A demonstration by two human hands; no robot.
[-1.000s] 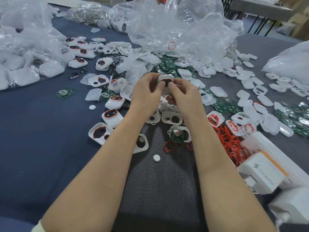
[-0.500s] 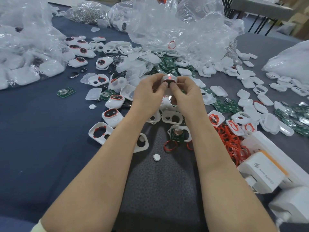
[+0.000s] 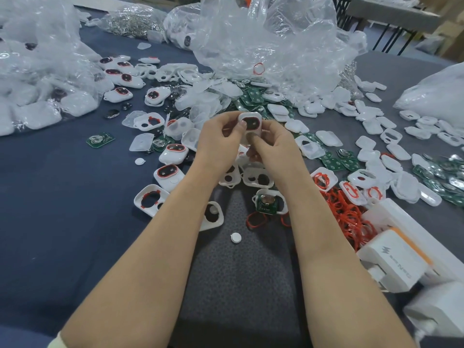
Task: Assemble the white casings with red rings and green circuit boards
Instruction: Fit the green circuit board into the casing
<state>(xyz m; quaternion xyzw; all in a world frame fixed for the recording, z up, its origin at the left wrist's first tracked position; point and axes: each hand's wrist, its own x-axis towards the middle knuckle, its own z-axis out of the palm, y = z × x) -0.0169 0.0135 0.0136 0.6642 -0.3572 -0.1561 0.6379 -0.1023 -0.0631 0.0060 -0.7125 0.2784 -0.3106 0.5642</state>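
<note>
We see a small white plastic casing with rounded corners (image 3: 249,122) held up between two bare hands, over the middle of a dark blue cloth-covered counter (image 3: 62,197). Its face has a dark oval window edged by a thin red ring. The left hand (image 3: 221,143) pinches the casing's left edge between thumb and fingertips. The right hand (image 3: 275,145) grips its lower right side, thumb against the lower front.

Below the hands, a green circuit board carrying a round silver cell (image 3: 266,203) lies inside an open white casing half (image 3: 283,205). To the right lies a tangled heap of loose red rubber rings (image 3: 351,217). Crumpled clear plastic bags (image 3: 263,46) rise behind.
</note>
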